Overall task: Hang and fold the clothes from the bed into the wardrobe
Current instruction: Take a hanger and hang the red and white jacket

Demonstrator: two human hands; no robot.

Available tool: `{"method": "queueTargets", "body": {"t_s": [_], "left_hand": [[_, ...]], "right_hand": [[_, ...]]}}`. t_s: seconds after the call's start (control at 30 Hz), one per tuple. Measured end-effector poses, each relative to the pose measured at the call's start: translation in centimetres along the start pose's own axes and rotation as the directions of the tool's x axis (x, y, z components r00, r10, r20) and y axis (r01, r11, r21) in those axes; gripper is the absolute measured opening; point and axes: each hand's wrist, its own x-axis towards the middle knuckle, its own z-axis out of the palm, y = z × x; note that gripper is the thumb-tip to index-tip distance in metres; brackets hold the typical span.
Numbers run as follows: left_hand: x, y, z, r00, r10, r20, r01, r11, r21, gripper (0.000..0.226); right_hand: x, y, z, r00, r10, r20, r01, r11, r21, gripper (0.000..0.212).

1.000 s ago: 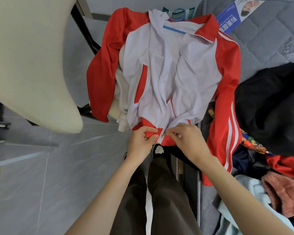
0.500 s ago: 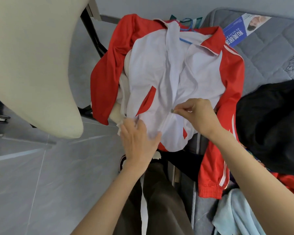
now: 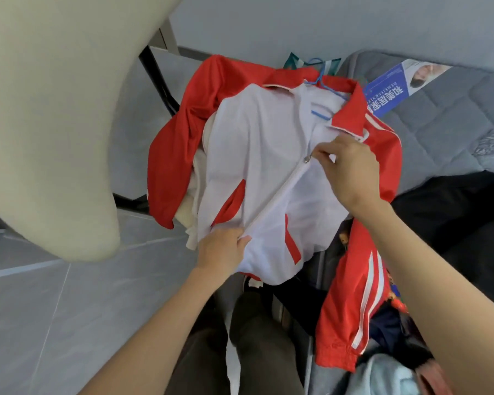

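Note:
A red and white zip jacket [image 3: 257,155] lies front up across the bed's corner, on a blue hanger [image 3: 321,81] whose hook shows at the collar. My right hand [image 3: 345,169] pinches the metal zip pull [image 3: 306,159] high on the chest, just below the red collar. My left hand [image 3: 221,249] grips the white front low down beside the zip line, near the hem. The zip is closed below the pull. One red sleeve hangs down at the right, the other drapes at the left.
The grey quilted mattress [image 3: 439,115] carries a blue leaflet [image 3: 388,89]. A black garment [image 3: 454,223] and several other clothes [image 3: 388,372] lie at the right. A cream padded shape [image 3: 49,124] fills the upper left. Grey tiled floor [image 3: 54,323] lies below left.
My right hand has drawn the zip pull up from the hem to the upper chest, closing the jacket. My left hand stayed low, holding the fabric near the hem.

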Motion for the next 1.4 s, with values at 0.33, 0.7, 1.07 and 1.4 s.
{"method": "queueTargets", "body": {"t_s": [0.33,0.7,1.07,1.4], "left_hand": [[7.2,9.6,-6.2,0.966,0.105,-0.236,-0.105,0.994,0.014,0.049],[11.9,7.4,-5.9,0.994,0.11,-0.011,-0.11,0.994,-0.015,0.044],[17.8,7.5,-8.9,0.942,0.126,0.31,-0.185,0.968,0.167,0.048],[26.8,11.6,-10.7,0.975,0.188,0.118,-0.192,0.981,0.024,0.04]], "right_hand": [[4.4,1.0,-1.1,0.987,-0.119,0.11,0.095,0.975,0.203,0.013],[12.9,3.7,-1.6,0.999,-0.045,-0.016,0.043,0.996,-0.082,0.024],[23.5,5.6,0.5,0.97,0.242,0.003,-0.237,0.946,0.223,0.016],[24.3,8.9,5.7,0.828,0.5,0.255,-0.543,0.827,0.141,0.024]]}}
